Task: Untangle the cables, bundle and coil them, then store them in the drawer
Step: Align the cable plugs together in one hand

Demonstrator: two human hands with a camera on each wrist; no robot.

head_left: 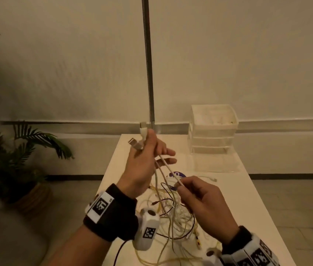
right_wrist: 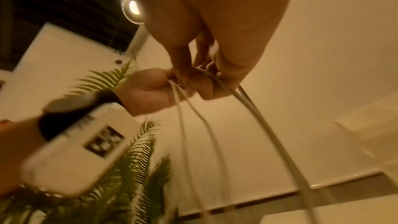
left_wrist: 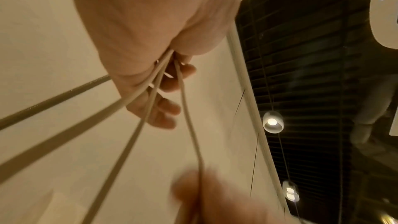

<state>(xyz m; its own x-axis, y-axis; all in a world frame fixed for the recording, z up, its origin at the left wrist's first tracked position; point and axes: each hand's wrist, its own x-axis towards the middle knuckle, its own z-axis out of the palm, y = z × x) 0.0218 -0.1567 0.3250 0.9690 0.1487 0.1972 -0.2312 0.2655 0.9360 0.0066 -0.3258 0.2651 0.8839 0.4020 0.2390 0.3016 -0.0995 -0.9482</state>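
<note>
My left hand (head_left: 145, 163) is up over the far-left part of the table, curled round white cable ends: two flat USB-style plugs (head_left: 138, 143) poke out the top at about 11 o'clock from my knuckles, and my ring and little fingers stick out loose toward 3 o'clock. My right hand (head_left: 204, 204) sits lower, at roughly 5 o'clock from the left, thumb and forefinger pinching one thin white cable (head_left: 168, 169) that runs taut up to the left fist. So the hands are apart, joined by that strand.

The left wrist cam shows three smooth, round, off-white strands (left_wrist: 150, 105) fanning out below my palm, which I can't count cleanly from the head view. The right wrist cam is blurry; it shows both hands close and strands trailing down, plus my left wrist's white tagged camera box (right_wrist: 86, 146).

Underneath, the rest of the cables sit as a tangle (head_left: 172, 214) on the white table (head_left: 247, 198), thin white and yellowish ones with at least one dark one looping through. Can't give a proper count of that mess.

At 1 o'clock from my hands, near the table's far edge, there's a translucent plastic drawer unit (head_left: 213, 129), three tiers stacked; its bottom drawer (head_left: 217, 164) is pulled out toward me. A potted palm (head_left: 13, 143) stands on the floor at 9 o'clock.
</note>
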